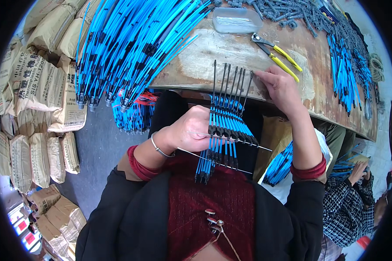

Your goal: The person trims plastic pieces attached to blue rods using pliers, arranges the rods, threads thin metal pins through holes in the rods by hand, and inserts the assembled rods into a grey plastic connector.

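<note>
My left hand (192, 129) is closed round a row of thin blue tubes (233, 124) with black fittings and long black stems. The row fans out in front of my chest, stems pointing toward the table. Two thin metal wires (261, 148) run crosswise through the row's black fittings, their ends sticking out on both sides. My right hand (284, 89) is over the table's front edge, beside the tip of the rightmost black stem (249, 82). Its fingers are bent and drawn together at that tip; whatever they pinch is too small to make out.
The worn wooden table (196, 61) bears a large pile of blue tubes (139, 39), a clear box of metal wires (237, 21), yellow-handled pliers (278, 56) and grey fittings (287, 13). Paper sacks (39, 82) stack at left. A co-worker in a checked sleeve (348, 209) sits at right.
</note>
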Demonstrator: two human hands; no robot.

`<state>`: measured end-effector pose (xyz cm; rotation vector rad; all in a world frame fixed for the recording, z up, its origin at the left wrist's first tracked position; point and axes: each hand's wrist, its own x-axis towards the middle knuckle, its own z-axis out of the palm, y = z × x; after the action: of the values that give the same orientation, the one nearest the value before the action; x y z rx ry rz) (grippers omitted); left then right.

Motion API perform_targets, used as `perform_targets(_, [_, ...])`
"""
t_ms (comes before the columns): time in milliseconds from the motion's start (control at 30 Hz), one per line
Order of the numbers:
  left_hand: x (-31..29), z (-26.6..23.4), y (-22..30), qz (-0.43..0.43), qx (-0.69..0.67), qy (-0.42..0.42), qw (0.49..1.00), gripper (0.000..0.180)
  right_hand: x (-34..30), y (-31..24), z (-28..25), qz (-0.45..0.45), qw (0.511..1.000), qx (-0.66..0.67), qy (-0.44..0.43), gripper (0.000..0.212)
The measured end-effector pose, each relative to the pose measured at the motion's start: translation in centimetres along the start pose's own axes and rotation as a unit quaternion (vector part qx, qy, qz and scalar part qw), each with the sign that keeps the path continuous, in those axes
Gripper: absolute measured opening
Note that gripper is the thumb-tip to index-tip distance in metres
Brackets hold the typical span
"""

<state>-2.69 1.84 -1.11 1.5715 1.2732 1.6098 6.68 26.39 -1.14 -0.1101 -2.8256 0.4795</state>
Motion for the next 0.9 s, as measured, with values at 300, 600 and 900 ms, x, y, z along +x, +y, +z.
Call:
perform_targets(300, [-0.4, 0.4, 0.1, -0.116, -0.133, 0.030, 0.984, 0.014, 1.0, 0.3, 0.4, -0.015, 0.999, 0.031, -0.002, 0.016])
perform_targets(600, [-0.6, 0.2, -1.0, -0.014, 0.006, 0.011, 1.000, 0.016, 2.2, 0.0, 0.7, -0.029, 0.999, 0.027, -0.008, 0.013])
perform_targets(900, [-0.8, -0.1, -1.1, -0.027, 0.001, 0.019, 0.999, 0.015, 3.0, 0.7, 0.7, -0.070, 0.996, 0.051, -0.004, 0.010])
